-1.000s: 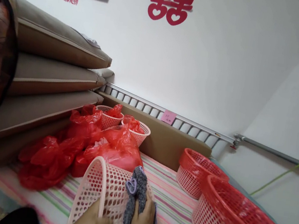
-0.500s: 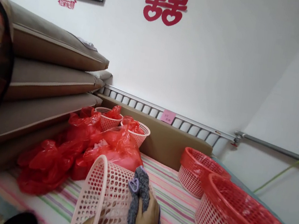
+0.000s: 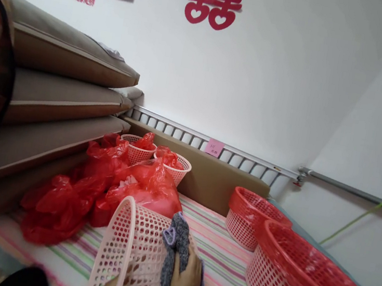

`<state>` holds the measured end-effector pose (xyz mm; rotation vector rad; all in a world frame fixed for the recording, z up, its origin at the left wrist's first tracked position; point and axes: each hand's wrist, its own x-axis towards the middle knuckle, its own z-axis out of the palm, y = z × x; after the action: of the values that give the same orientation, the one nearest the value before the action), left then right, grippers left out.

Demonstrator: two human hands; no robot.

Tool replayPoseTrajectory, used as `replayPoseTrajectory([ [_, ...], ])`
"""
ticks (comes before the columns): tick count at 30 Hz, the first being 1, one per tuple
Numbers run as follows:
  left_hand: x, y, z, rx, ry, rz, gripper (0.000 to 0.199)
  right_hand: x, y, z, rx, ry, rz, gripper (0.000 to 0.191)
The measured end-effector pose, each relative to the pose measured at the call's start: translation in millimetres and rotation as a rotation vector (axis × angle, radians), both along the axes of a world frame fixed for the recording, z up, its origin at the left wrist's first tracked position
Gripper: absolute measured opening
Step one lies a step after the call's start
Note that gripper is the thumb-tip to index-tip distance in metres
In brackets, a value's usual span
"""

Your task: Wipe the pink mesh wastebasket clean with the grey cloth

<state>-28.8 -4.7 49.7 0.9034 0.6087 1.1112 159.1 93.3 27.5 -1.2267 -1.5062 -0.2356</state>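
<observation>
A pale pink plastic basket [image 3: 146,248], pierced with holes, lies tipped on its side at bottom centre, its mouth turned to the left. My right hand [image 3: 186,279] is closed round a grey knitted cloth [image 3: 172,252] with a lilac loop, pressing it against the outside of the basket's base end. Through the basket's mouth reaches my left hand [image 3: 132,277], only partly visible behind the mesh. Its fingers are hidden, so I cannot see how they hold the basket from inside. Just beyond the basket lies a filled red plastic bag [image 3: 150,187].
Red bags [image 3: 59,209] are heaped to the left beside stacked cushions [image 3: 71,93]. Two small baskets [image 3: 178,172] with red bags stand behind. On the striped sheet [image 3: 213,229], a large bag-lined basket [image 3: 284,285] and a smaller one [image 3: 241,224] stand at right.
The view has shifted slightly, so everything sits a little differently in the picture. Both hands, the grey cloth and the pink basket keep nearly the same positions relative to each other.
</observation>
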Motion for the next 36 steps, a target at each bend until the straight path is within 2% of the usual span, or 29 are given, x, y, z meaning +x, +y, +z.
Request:
replayPoseTrajectory([
  [4,3,9,18.4,0.016,0.046,0.178,0.066,1,-7,-9.6,0.018,-0.018,-0.031,0.043],
  [6,6,9,21.9,-0.025,0.08,0.171,0.073,3,-9,-13.8,0.025,-0.018,-0.038,0.043],
  [8,8,7,18.0,0.005,0.065,0.109,0.071,3,-10,-16.3,0.036,-0.017,-0.037,0.043],
  [11,8,4,2.9,0.071,0.004,0.087,0.068,2,-8,-14.7,0.037,-0.014,-0.02,0.042],
  [14,6,7,-9.8,-0.011,-0.015,0.069,0.066,-1,-3,-7.5,0.03,-0.017,0.007,0.042],
  [17,11,13,-7.6,-0.164,-0.001,0.037,0.059,-4,3,2.1,0.023,-0.038,0.026,0.042],
  [19,29,19,3.6,-0.181,0.047,0.085,0.059,-6,6,9.4,0.003,-0.058,0.033,0.043],
  [21,58,27,19.7,-0.069,0.088,0.245,0.046,-7,8,17.2,-0.023,-0.076,0.036,0.043],
  [23,94,40,35.6,0.008,0.082,0.325,0.034,-9,9,24.3,-0.055,-0.092,0.044,0.043],
  [24,112,47,42.1,0.051,0.079,0.372,0.034,-10,9,26.8,-0.067,-0.1,0.05,0.043],
  [25,128,55,46.9,0.117,0.077,0.467,0.043,-11,9,28.2,-0.074,-0.107,0.054,0.042],
  [26,141,61,50.1,0.306,0.124,0.524,0.047,-11,9,28.4,-0.073,-0.114,0.054,0.042],
  [28,155,68,51.8,0.419,0.22,0.576,0.049,-12,10,24.9,-0.051,-0.128,0.039,0.043],
  [30,150,64,48.7,0.401,0.247,0.575,0.045,-12,10,17.9,-0.024,-0.131,0.021,0.044],
  [32,124,48,42.7,0.29,0.152,0.52,0.04,-11,10,10.7,0.0,-0.135,0.011,0.044],
  [33,106,38,39.1,0.177,0.063,0.464,0.037,-11,9,7.8,0.008,-0.137,0.009,0.045],
  [34,86,26,35.6,0.072,-0.001,0.303,0.042,-10,9,5.5,0.015,-0.141,0.008,0.045],
  [36,47,7,29.7,0.007,-0.021,0.25,0.065,-9,7,2.7,0.025,-0.14,0.004,0.046],
])
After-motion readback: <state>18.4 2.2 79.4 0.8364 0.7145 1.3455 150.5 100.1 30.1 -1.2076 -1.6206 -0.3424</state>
